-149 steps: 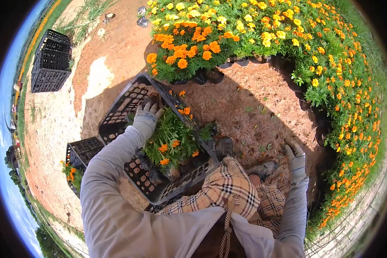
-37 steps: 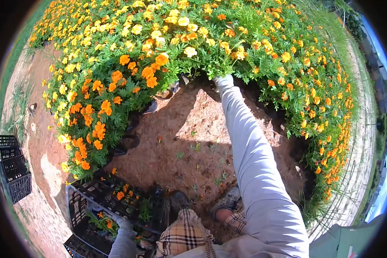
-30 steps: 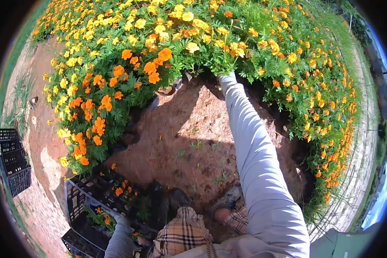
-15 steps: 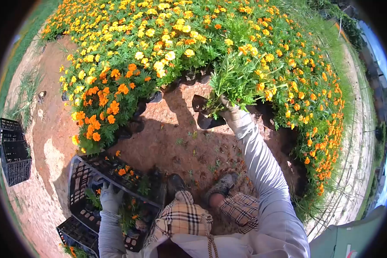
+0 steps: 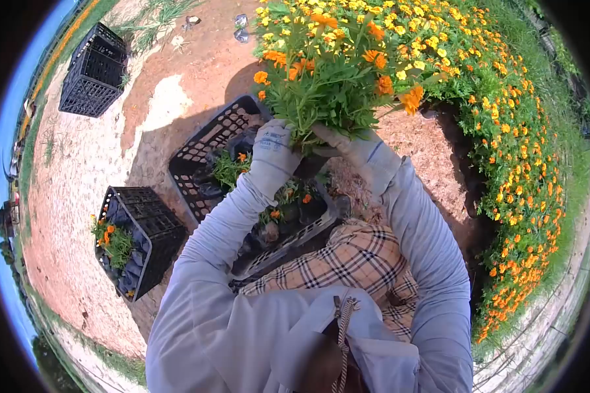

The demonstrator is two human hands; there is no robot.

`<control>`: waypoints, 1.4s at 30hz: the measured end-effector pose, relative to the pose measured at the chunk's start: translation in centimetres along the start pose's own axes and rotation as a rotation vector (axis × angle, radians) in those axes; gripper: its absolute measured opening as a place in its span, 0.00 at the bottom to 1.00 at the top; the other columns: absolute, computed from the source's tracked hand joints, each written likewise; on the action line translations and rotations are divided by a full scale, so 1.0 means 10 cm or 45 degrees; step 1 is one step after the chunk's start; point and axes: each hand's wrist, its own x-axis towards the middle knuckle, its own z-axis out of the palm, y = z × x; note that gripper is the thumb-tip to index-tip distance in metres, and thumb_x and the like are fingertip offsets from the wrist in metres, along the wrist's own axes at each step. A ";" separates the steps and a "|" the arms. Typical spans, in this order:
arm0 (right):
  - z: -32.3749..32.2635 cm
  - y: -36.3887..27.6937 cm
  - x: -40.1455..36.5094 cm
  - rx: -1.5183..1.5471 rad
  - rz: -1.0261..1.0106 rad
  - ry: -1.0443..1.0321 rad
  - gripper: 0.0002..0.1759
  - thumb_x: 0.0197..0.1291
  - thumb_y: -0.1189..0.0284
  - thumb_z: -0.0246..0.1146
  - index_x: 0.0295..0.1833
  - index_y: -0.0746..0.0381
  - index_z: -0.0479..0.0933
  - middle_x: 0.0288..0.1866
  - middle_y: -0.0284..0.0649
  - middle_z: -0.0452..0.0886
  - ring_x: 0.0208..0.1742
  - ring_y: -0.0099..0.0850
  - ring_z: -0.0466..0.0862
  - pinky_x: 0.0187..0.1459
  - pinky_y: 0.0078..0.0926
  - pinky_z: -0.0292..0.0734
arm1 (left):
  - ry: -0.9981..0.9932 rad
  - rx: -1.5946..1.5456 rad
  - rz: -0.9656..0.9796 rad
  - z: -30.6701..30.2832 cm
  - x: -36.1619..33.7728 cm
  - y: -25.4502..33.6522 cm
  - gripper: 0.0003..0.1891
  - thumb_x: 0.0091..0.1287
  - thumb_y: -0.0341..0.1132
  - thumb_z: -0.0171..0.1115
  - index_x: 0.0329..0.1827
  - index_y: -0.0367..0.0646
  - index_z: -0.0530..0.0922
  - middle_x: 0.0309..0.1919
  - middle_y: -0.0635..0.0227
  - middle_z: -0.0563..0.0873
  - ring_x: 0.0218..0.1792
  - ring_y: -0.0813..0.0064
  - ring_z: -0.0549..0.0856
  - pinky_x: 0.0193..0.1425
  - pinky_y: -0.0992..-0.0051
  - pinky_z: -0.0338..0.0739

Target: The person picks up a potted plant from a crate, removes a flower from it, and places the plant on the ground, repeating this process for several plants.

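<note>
Above a black crate [image 5: 200, 150], both gloved hands hold one leafy marigold plant [image 5: 334, 85] with orange flowers. My left hand [image 5: 275, 147] has its fingers closed at the lower stems on the left side. On the other side, my right hand [image 5: 364, 150] is wrapped round the base of the plant. Part of a dark pot shows between the hands; the rest is hidden by them. Inside the crate lie dark pots and a few small plants with orange flowers.
A second crate [image 5: 167, 226] with dark bags and orange flowers stands at the left. Farther up, stacked black crates [image 5: 98, 72] rest on the soil. Yellow and orange marigolds [image 5: 518, 157] fill the right side. Checked trousers [image 5: 347, 255] are below my hands.
The view has turned left. My left hand has come off the crate and up to the plant. My right hand has moved from the flower bed to above the crate with a plant.
</note>
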 end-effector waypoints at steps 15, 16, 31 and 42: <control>0.47 -0.01 -0.14 -0.593 -0.374 0.179 0.12 0.58 0.72 0.63 0.47 0.63 0.77 0.35 0.36 0.82 0.35 0.22 0.81 0.37 0.20 0.75 | -0.488 0.516 -0.674 -0.64 -1.26 -0.99 0.22 0.56 0.44 0.62 0.52 0.45 0.74 0.51 0.64 0.78 0.52 0.65 0.79 0.52 0.64 0.71; 0.31 -0.04 -0.22 -0.433 -0.316 0.235 0.12 0.59 0.73 0.62 0.47 0.65 0.77 0.35 0.34 0.82 0.36 0.19 0.80 0.38 0.18 0.75 | -0.564 0.536 -0.721 -0.54 -1.41 -1.10 0.23 0.57 0.46 0.59 0.53 0.46 0.73 0.51 0.63 0.79 0.51 0.65 0.79 0.53 0.64 0.71; -1.33 1.06 -1.35 -0.413 0.026 0.783 0.11 0.61 0.75 0.60 0.49 0.63 0.76 0.35 0.36 0.81 0.34 0.21 0.80 0.36 0.18 0.76 | -0.973 0.046 -1.026 0.36 -2.56 -0.73 0.23 0.58 0.51 0.59 0.53 0.49 0.75 0.42 0.54 0.84 0.43 0.55 0.83 0.47 0.60 0.75; -3.24 2.12 -2.03 -0.080 0.502 1.518 0.11 0.57 0.71 0.63 0.45 0.63 0.79 0.33 0.35 0.82 0.29 0.23 0.81 0.30 0.20 0.77 | -1.279 0.032 -1.084 0.40 -2.50 -0.07 0.45 0.63 0.57 0.52 0.69 0.32 0.43 0.66 0.43 0.55 0.65 0.47 0.58 0.68 0.59 0.55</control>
